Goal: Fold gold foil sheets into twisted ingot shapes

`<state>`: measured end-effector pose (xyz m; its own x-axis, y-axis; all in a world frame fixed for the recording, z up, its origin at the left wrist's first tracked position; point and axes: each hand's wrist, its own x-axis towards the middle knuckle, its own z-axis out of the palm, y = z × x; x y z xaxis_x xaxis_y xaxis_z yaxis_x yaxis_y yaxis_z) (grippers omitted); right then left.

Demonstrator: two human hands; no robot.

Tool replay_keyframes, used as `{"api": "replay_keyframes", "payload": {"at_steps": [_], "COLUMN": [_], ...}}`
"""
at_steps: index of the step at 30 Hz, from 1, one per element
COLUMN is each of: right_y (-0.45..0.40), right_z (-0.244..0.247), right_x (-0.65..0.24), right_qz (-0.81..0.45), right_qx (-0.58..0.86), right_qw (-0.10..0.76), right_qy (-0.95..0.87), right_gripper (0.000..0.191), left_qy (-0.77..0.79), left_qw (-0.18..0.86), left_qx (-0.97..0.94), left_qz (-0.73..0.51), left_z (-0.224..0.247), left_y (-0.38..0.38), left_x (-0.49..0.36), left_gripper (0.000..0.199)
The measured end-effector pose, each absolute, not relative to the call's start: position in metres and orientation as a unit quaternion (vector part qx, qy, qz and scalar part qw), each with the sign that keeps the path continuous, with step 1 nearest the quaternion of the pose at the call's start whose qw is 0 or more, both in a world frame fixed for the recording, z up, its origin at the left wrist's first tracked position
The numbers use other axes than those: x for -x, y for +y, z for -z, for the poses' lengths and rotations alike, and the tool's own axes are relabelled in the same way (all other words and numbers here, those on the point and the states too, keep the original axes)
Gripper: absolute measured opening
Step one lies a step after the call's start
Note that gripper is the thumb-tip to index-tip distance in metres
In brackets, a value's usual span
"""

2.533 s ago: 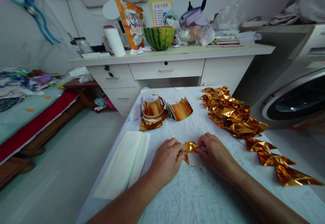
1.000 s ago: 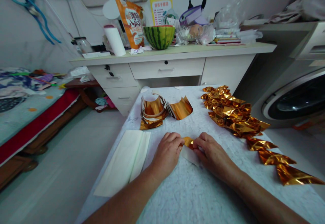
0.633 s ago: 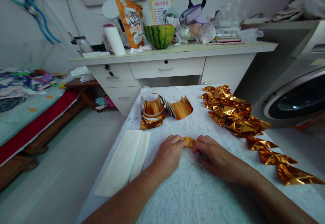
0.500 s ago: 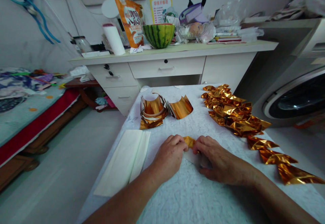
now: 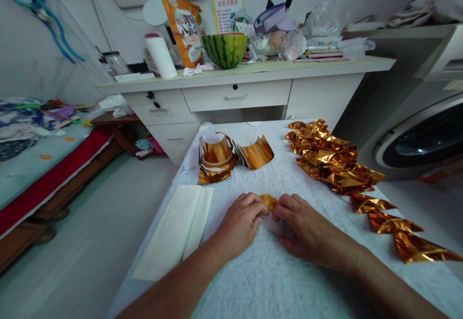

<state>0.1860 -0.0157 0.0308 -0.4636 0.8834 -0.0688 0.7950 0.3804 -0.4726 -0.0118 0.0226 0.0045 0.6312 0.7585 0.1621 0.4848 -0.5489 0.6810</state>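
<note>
left hand: the left hand (image 5: 243,220) has thumb and fingertips together, clamped on the left end of a small gold foil piece (image 5: 268,201).
right hand: the right hand (image 5: 307,232) has bent fingers touching the right end of the same piece, the thumb set lower and apart; whether it grips the foil cannot be told.
foil in hand: between the two hands, over the middle of the cloth-covered table (image 5: 231,285); a pale part shows below the gold, partly hidden by the fingers.
curled sheets: a larger gold stack (image 5: 217,155) stands beyond the left hand, with a smaller gold stack (image 5: 257,153) just beside it, to its right.
twisted pieces: a heap of shiny gold twists (image 5: 329,162) runs along the right side of the table, with three more trailing toward the near right corner.
paper: a folded white paper (image 5: 173,232) lies flat left of the left hand, its near edge by the forearm.
desk: the white desk (image 5: 235,94) behind bears a half watermelon (image 5: 224,51), an orange bag (image 5: 184,32) and a white roll (image 5: 161,57).
right edge: a washing machine (image 5: 419,102).
left edge: a bed (image 5: 43,159).
</note>
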Motion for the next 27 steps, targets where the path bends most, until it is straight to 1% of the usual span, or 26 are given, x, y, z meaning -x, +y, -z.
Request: {"api": "replay_keyframes", "payload": {"at_steps": [5,10,12,14,16,18,21,24,27], "right_y": [-0.016,-0.015,-0.014,-0.014,-0.013,-0.012,-0.011,-0.009,-0.007], "right_z": [-0.03,-0.023,-0.022,-0.022,-0.024,-0.026,-0.026,-0.026,-0.026], "right_x": [-0.185,-0.186,-0.186,-0.187,-0.188,-0.189,-0.192,-0.195,-0.196], "right_qz": [-0.203,-0.183,-0.178,-0.181,-0.193,-0.21,-0.226,-0.237,-0.256], "right_qx": [0.505,0.503,0.501,0.499,0.499,0.496,0.483,0.476,0.478], "right_qw": [0.098,0.11,0.11,0.108,0.107,0.113,0.133,0.147,0.157], "right_qy": [-0.833,-0.837,-0.839,-0.841,-0.838,-0.835,-0.835,-0.834,-0.826], "right_gripper": [0.023,0.023,0.027,0.033,0.035,0.032,0.021,0.014,0.011], "left_qy": [0.387,0.387,0.385,0.385,0.385,0.385,0.395,0.404,0.403], "left_qw": [0.329,0.337,0.332,0.321,0.31,0.3,0.289,0.292,0.302], "left_qx": [-0.819,-0.816,-0.821,-0.828,-0.835,-0.842,-0.845,-0.839,-0.831], "left_qz": [-0.269,-0.267,-0.261,-0.252,-0.241,-0.229,-0.216,-0.218,-0.234], "left_z": [-0.003,-0.005,-0.007,-0.009,-0.01,-0.009,-0.008,-0.007,-0.007], "left_y": [0.021,0.022,0.021,0.019,0.016,0.013,0.011,0.011,0.011], "left_x": [0.011,0.012,0.012,0.012,0.01,0.008,0.005,0.004,0.003], "left_gripper": [0.037,0.051,0.049,0.041,0.033,0.036,0.038,0.03,0.017]}}
